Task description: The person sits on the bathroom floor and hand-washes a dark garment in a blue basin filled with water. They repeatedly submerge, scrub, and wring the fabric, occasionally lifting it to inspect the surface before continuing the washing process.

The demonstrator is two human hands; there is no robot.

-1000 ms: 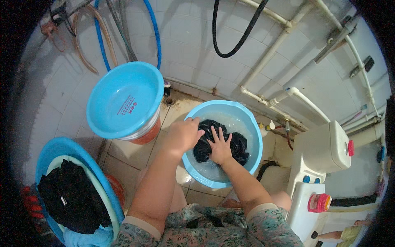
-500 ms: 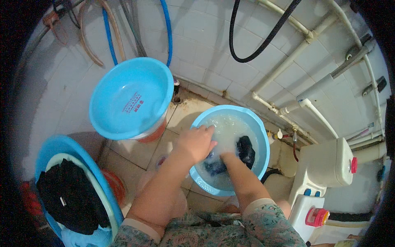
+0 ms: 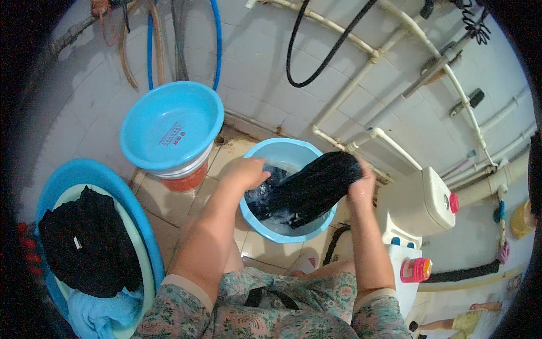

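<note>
The upper end of the black cloth (image 3: 319, 189) was gripped by the right hand (image 3: 362, 184), its fingers partly hidden behind the folds; the left hand (image 3: 247, 174) was held curled beside the cloth's other end, and whether anything was pinched by it could not be told. The cloth was held partly above the blue basin (image 3: 271, 150), its lower part resting in cloudy water (image 3: 285, 229). Its long axis was slanted from the near left, in the basin, to the far right, where the gripped end was directed. Working the wet cloth through the water was judged to be the step in hand; for the next move, a firm right-hand hold seemed to be called for. Farther left, a second basin (image 3: 169, 121) was perched above a bucket (image 3: 189, 179).
</note>
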